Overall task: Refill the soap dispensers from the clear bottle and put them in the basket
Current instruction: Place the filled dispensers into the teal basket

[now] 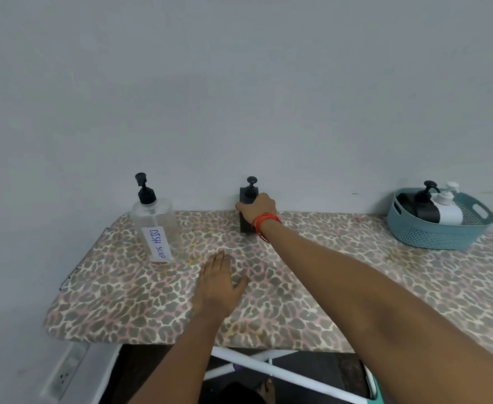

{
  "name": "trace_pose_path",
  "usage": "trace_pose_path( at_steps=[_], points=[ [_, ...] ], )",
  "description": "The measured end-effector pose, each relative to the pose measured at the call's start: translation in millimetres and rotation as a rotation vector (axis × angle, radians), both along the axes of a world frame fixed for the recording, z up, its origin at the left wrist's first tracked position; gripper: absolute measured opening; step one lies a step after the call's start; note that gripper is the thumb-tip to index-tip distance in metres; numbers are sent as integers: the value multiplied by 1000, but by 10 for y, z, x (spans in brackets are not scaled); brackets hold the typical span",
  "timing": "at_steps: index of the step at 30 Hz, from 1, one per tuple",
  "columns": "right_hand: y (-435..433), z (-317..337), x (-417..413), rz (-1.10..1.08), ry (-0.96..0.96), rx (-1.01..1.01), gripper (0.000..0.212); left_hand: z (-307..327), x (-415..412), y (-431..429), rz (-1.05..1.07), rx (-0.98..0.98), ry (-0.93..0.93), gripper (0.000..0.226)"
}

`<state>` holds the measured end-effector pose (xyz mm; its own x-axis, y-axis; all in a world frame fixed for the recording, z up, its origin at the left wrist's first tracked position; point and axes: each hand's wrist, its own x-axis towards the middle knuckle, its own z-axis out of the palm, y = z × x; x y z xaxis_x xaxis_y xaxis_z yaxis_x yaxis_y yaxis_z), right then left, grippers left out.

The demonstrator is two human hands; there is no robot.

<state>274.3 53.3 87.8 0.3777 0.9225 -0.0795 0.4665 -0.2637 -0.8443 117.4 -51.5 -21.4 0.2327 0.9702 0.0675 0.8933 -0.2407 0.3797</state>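
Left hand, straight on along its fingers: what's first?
Likely nothing before the wall: the left hand aims into the gap between clear bottle and black dispenser, passing close to the dispenser. Depth unclear.

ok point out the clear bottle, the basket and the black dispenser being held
clear bottle [152, 217], head view, upper part of its body
basket [431, 237], head view, front wall
black dispenser [244, 196], head view, top of its body
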Motion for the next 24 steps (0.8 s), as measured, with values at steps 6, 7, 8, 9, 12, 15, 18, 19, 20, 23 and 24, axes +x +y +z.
trace_pose_path(
  at_steps=[6, 7, 8, 9, 12, 15, 18, 19, 20, 23, 24],
  points=[
    [-398, 209, 722, -54, 33, 127, 50, 56, 632, -90, -94, -21, -48, 83],
    [-488, 294, 889, -68, 24, 154, 48, 62, 816, -126, -117, -27, -51, 83],
    [-578, 390, 1063, -85, 6, 179, 45, 67, 1002, -164, -140, -33, -55, 83],
    [-671, 492, 1251, -105, -22, 201, 41, 71, 1197, -202, -168, -40, -58, 82],
    [-948, 811, 1855, -176, -113, 260, 35, 86, 1796, -327, -256, -70, -61, 85],
    [-1208, 1088, 2453, -273, -173, 325, 37, 112, 2371, -443, -333, -93, -54, 87],
    [-1428, 1293, 3017, -371, -213, 388, 41, 116, 2819, -560, -396, -108, -64, 86],
    [-1487, 1342, 3194, -400, -227, 401, 41, 99, 2916, -595, -411, -110, -61, 85],
    [-1538, 1380, 3362, -426, -238, 406, 41, 73, 2980, -623, -418, -103, -47, 85],
    [-1654, 1404, 3798, -487, -258, 382, 41, -6, 3024, -647, -396, -56, -18, 84],
    [-1685, 1377, 3919, -504, -264, 365, 41, -25, 3019, -641, -391, -44, -15, 84]
  ],
)
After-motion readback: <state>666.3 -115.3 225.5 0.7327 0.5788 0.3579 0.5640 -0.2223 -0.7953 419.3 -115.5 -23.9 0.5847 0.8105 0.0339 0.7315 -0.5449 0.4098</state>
